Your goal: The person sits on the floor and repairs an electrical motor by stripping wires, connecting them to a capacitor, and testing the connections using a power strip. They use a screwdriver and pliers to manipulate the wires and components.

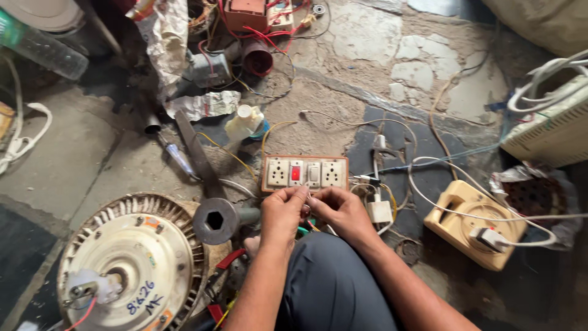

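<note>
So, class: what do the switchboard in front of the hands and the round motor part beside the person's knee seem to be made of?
Switchboard: probably a wooden frame, brown and matt, with glossy white plastic sockets. Round motor part: likely cast metal, dull grey-cream, with ribbed fins round its rim.

Cracked, patchy concrete floor (367,37), dusty grey slabs, dark worn patches, soft daylight, cluttered ground-level workspace

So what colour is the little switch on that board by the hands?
Red: the switch sits on the white-faced switchboard, seen in the head view.
</note>
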